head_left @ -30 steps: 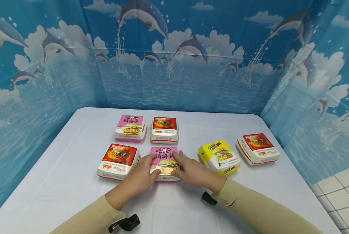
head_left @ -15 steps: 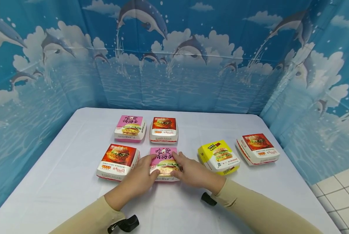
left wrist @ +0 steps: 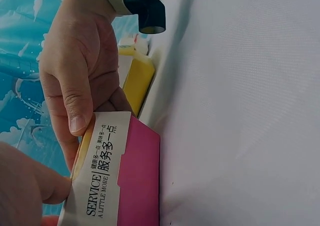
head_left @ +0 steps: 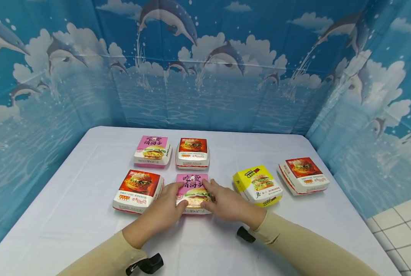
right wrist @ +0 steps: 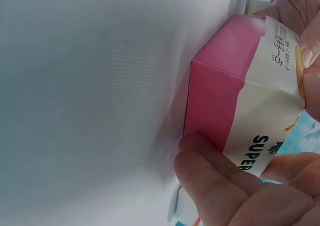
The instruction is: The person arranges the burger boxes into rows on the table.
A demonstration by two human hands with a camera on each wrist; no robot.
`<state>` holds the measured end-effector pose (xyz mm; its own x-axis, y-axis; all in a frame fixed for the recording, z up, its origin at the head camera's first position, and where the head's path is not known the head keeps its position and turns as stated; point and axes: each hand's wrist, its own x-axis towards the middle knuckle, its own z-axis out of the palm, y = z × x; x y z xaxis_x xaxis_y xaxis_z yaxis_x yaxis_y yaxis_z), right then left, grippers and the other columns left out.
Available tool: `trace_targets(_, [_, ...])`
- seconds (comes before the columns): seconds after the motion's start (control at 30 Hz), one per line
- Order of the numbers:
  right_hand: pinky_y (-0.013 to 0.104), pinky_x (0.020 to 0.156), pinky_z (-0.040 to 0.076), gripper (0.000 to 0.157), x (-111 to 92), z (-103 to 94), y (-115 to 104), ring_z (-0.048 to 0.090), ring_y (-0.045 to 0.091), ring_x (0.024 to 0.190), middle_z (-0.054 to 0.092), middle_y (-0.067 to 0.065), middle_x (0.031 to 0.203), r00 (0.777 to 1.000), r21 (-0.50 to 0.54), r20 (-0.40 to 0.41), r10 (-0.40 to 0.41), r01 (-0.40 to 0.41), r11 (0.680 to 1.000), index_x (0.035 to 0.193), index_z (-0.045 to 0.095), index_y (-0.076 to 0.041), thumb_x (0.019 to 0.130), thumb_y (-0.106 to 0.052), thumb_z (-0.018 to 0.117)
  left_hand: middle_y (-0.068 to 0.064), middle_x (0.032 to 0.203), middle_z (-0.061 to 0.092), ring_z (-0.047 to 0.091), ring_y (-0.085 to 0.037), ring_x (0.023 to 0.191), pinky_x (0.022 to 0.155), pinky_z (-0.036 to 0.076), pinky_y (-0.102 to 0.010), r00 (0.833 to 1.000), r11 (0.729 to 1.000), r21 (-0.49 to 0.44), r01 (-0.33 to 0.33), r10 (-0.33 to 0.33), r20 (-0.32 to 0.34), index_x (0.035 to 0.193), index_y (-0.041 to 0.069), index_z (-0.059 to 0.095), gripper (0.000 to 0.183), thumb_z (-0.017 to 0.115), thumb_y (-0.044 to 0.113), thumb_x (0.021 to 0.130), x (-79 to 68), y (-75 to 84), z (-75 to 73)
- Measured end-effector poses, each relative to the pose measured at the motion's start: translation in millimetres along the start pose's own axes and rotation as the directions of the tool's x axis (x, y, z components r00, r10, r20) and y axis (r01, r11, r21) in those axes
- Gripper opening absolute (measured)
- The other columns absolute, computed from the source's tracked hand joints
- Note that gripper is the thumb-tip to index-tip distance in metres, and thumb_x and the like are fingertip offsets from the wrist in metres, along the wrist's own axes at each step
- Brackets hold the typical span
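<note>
A pink-and-white burger box (head_left: 192,191) sits on the white-covered table at the front centre, between both hands. My left hand (head_left: 167,204) grips its left side, thumb at the front top edge. On the opposite side my right hand (head_left: 227,200) holds it, its thumb on the front top edge and its index finger over the lid. The right wrist view shows the right fingers (right wrist: 215,173) low against the pink side of the box (right wrist: 215,98). In the left wrist view, lettering fills the white front flap above the pink base (left wrist: 142,176).
Left of the hands lies a red-topped burger box (head_left: 138,191). Behind stand another pink box (head_left: 153,151) and a red-topped one (head_left: 193,153). To the right are a yellow box (head_left: 257,185) and a third red-topped box (head_left: 303,175). A dolphin-print curtain (head_left: 205,96) surrounds the table (head_left: 205,249).
</note>
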<state>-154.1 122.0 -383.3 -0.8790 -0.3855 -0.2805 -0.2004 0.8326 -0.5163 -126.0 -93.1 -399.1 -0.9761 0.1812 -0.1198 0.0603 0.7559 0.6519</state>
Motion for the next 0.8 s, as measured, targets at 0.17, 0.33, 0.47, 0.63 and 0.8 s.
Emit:
trace_targets(0.17, [0.056, 0.123, 0.038, 0.08, 0.0, -0.2, -0.3, 0.037, 0.036, 0.156, 0.028, 0.014, 0.173, 1.0, -0.017, -0.003, -0.001, 0.001, 1.0, 0.167, 0.031, -0.023, 0.1, -0.045, 0.07, -0.024, 0.161, 0.041, 0.042, -0.04, 0.151, 0.121, 0.036, -0.062, 1.0, 1.0, 0.003, 0.006, -0.006, 0.004, 0.157, 0.006, 0.041, 0.061, 0.063, 0.026, 0.104, -0.7, 1.4, -1.5])
trace_targets(0.33, [0.056, 0.123, 0.037, 0.081, -0.1, -0.1, -0.1, 0.036, 0.036, 0.157, 0.028, 0.014, 0.173, 1.0, -0.02, 0.0, -0.008, 0.008, 1.0, 0.167, 0.03, -0.023, 0.1, -0.046, 0.069, -0.023, 0.162, 0.04, 0.042, -0.041, 0.151, 0.122, 0.036, -0.062, 1.0, 1.0, 0.005, 0.013, -0.013, 0.006, 0.157, 0.007, 0.042, 0.06, 0.062, 0.027, 0.104, -0.7, 2.0, -2.4])
trace_targets(0.47, [0.056, 0.122, 0.038, 0.081, -0.3, -0.3, -0.4, 0.036, 0.036, 0.157, 0.028, 0.013, 0.173, 1.0, -0.026, -0.003, -0.009, 0.009, 1.0, 0.167, 0.03, -0.024, 0.1, -0.047, 0.069, -0.022, 0.162, 0.041, 0.041, -0.04, 0.152, 0.122, 0.036, -0.062, 1.0, 1.0, 0.004, 0.011, -0.011, 0.004, 0.157, 0.007, 0.042, 0.06, 0.062, 0.028, 0.104, -0.1, 1.9, -2.7])
trace_targets(0.63, [0.055, 0.123, 0.038, 0.082, -0.4, -0.9, -0.9, 0.036, 0.034, 0.157, 0.031, 0.011, 0.172, 1.0, -0.023, -0.017, -0.006, 0.005, 1.0, 0.167, 0.032, -0.025, 0.099, -0.048, 0.071, -0.022, 0.162, 0.041, 0.041, -0.04, 0.152, 0.122, 0.035, -0.062, 1.0, 1.0, 0.004, 0.014, -0.014, -0.001, 0.157, 0.008, 0.042, 0.06, 0.062, 0.029, 0.104, 0.6, 1.7, -2.2])
trace_targets(0.8, [0.054, 0.122, 0.04, 0.081, 0.2, -1.0, 0.8, 0.04, 0.033, 0.156, 0.036, 0.01, 0.171, 0.999, 0.003, -0.042, -0.011, 0.011, 1.0, 0.165, 0.037, -0.023, 0.097, -0.046, 0.074, -0.021, 0.163, 0.04, 0.04, -0.038, 0.153, 0.123, 0.035, -0.061, 1.0, 1.0, -0.004, 0.025, -0.025, 0.01, 0.158, 0.009, 0.041, 0.061, 0.062, 0.03, 0.104, 0.7, 1.3, -2.1])
